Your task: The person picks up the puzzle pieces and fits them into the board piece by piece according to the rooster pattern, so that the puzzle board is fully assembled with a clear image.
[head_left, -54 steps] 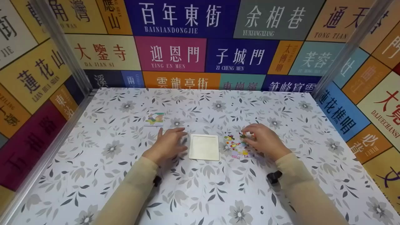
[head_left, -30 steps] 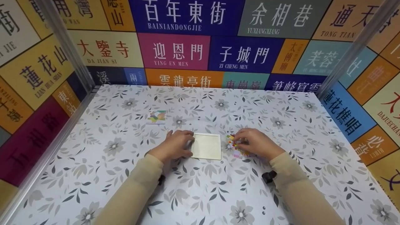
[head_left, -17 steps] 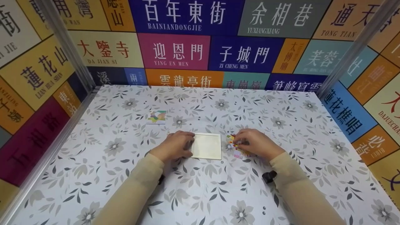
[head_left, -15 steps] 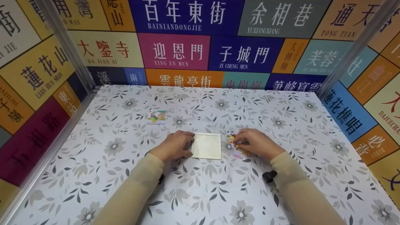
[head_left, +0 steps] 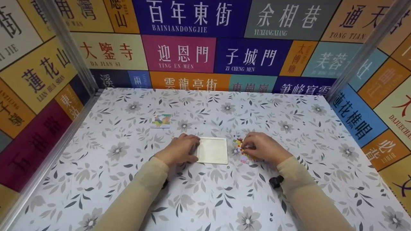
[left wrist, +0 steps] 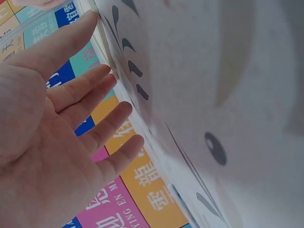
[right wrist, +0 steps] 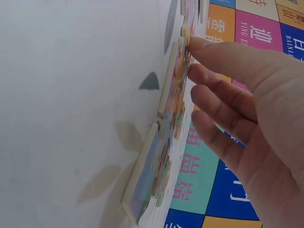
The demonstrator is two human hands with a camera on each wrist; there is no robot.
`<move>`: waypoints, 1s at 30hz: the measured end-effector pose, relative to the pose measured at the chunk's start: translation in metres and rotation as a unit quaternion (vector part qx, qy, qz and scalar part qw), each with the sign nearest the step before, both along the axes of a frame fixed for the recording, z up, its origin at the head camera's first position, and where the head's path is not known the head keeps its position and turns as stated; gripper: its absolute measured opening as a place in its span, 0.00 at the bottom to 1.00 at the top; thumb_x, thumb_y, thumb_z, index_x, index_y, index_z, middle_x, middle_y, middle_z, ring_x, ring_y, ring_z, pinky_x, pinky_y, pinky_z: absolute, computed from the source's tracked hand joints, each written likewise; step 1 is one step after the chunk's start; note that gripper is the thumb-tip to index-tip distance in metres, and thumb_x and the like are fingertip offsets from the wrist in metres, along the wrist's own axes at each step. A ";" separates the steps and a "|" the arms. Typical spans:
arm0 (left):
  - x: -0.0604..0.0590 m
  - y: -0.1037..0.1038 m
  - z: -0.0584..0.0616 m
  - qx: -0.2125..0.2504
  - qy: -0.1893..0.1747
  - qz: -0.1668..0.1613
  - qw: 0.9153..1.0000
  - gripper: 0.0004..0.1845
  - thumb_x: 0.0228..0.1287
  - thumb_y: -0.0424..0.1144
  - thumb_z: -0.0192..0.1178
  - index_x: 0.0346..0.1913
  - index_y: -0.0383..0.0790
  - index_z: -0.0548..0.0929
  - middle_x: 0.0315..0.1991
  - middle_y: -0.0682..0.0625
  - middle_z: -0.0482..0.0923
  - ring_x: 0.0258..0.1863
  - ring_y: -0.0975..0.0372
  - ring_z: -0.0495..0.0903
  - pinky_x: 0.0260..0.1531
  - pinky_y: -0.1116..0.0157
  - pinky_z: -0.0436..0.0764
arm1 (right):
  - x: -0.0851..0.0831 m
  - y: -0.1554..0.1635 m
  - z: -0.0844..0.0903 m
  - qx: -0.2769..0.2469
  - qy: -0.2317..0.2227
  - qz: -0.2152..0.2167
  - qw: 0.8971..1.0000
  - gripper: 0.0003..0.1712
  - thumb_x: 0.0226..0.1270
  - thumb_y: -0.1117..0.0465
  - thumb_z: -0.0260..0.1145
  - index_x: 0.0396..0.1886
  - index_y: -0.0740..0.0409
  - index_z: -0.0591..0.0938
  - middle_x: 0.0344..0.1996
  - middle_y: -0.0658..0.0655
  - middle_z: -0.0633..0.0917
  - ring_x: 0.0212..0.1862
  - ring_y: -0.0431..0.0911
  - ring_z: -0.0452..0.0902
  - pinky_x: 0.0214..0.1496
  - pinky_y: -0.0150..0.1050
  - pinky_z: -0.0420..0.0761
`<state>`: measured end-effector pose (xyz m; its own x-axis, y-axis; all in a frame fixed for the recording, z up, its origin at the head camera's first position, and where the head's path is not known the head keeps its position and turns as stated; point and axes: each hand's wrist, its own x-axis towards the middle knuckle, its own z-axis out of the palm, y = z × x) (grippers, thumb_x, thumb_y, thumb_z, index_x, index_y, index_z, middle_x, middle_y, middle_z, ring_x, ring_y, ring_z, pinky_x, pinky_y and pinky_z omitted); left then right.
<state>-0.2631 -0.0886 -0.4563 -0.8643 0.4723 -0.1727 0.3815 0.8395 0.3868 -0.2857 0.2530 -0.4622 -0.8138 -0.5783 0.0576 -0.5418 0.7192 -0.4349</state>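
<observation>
In the head view a cream square puzzle tray [head_left: 212, 151] lies flat on the flowered tabletop. My left hand [head_left: 180, 148] is at its left side, fingertips by the far corner and thumb by the near one. The left wrist view shows those fingers [left wrist: 114, 121] spread and nearly straight. To the tray's right is a small pile of colourful jigsaw pieces [head_left: 244, 158], partly covered by my right hand [head_left: 264, 146]. Thumb and index finger of that hand pinch a piece [right wrist: 185, 34] at the pile; its other fingers are bent.
A small picture card [head_left: 161, 120] with a colourful print lies beyond my left hand, toward the back left. Panels with large Chinese lettering [head_left: 179, 53] close off the back and sides of the table [head_left: 208, 199].
Since the oldest frame my left hand has moved right to the tray's edge, and my right hand has come down left over the pieces. In the last half second both hands have barely moved.
</observation>
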 end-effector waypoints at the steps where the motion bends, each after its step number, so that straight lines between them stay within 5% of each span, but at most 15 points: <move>1: 0.000 0.000 0.001 -0.001 0.000 -0.001 1.000 0.33 0.62 0.47 0.74 0.68 0.40 0.78 0.75 0.50 0.71 0.75 0.50 0.65 0.75 0.44 0.62 | 0.000 0.000 0.000 0.005 0.009 0.003 1.000 0.04 0.64 0.61 0.76 0.38 0.50 0.92 0.41 0.50 0.87 0.44 0.45 0.83 0.51 0.46 0.84; 8: 0.001 -0.002 0.003 -0.002 0.025 -0.028 0.999 0.31 0.63 0.46 0.74 0.65 0.37 0.80 0.74 0.47 0.72 0.72 0.45 0.67 0.69 0.39 0.68 | -0.002 0.000 0.001 0.022 0.063 0.016 0.998 0.03 0.64 0.58 0.76 0.35 0.50 0.92 0.36 0.48 0.89 0.41 0.44 0.84 0.49 0.45 0.85; 30: 0.000 0.002 0.003 -0.014 0.017 -0.019 1.000 0.31 0.61 0.46 0.75 0.65 0.38 0.80 0.72 0.48 0.73 0.72 0.47 0.68 0.70 0.43 0.68 | -0.001 -0.032 0.004 0.029 0.071 0.015 0.997 0.05 0.65 0.55 0.75 0.39 0.46 0.93 0.38 0.47 0.88 0.42 0.44 0.83 0.49 0.45 0.83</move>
<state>-0.2629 -0.0867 -0.4532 -0.8520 0.4996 -0.1567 0.4251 0.8347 0.3500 -0.2865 0.2207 -0.4580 -0.7817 -0.6086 0.1358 -0.6170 0.7232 -0.3104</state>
